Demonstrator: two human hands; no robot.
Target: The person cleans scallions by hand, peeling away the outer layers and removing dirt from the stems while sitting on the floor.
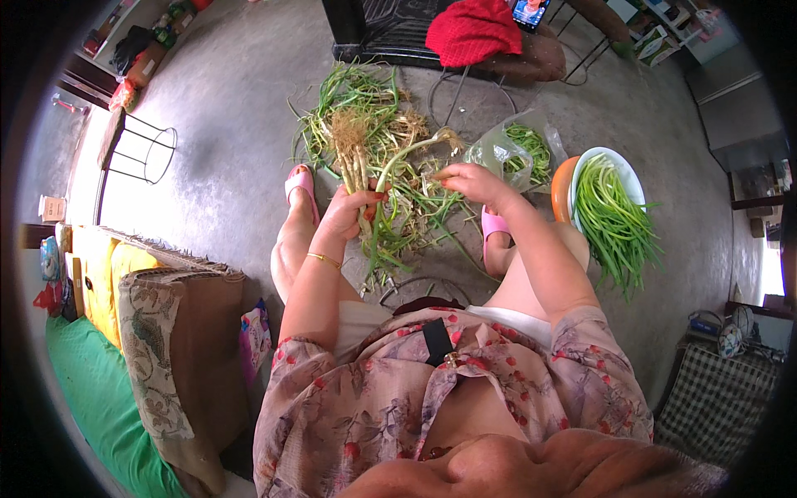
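My left hand (348,211) grips a bunch of scallions (352,165), its brown roots pointing away from me. One separate scallion (398,157) bends up from the same hand toward the right, its root end near my right hand (479,185). The right fingers are close together over loose leaves; whether they pinch a strand is unclear. Beneath and beyond both hands, a heap of scallions and stripped leaves (361,87) covers the floor. To the right, cleaned scallions (613,218) hang over the rim of a white basin (634,174), which rests against an orange basin (562,187).
A clear plastic bag (554,138) with green trimmings (528,149) lies beside the basins. Beyond the heap stands a wire-legged stool draped with red cloth (473,34), near a lit phone (530,12). My feet wear pink slippers (301,179). A padded brown block (187,348) is at left.
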